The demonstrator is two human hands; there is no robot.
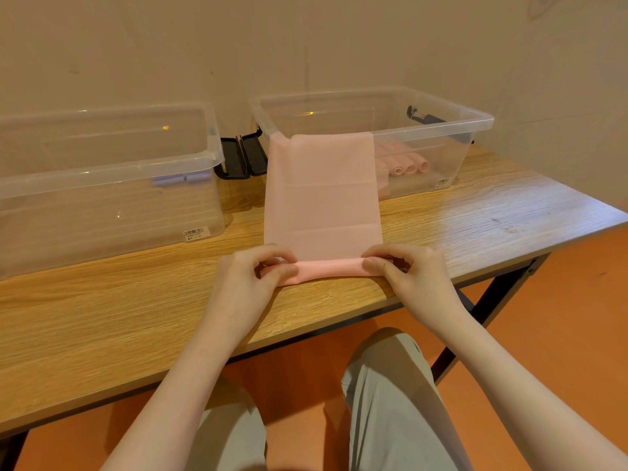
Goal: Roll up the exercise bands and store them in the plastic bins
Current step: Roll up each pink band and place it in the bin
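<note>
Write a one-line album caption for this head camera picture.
Both hands, left hand and right hand, roll a pink exercise band whose far end drapes over a clear bin.

matt pink band (323, 198), wood-grain table (136, 317), clear plastic bins (102, 185)

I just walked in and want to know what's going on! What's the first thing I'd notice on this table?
Your eye goes first to the long pink band, stretched from the right bin's rim down to the table's near edge. There the left hand and right hand pinch its rolled-up end. Pink rolls already lie inside that bin; purple ones lie in the left bin.
</note>
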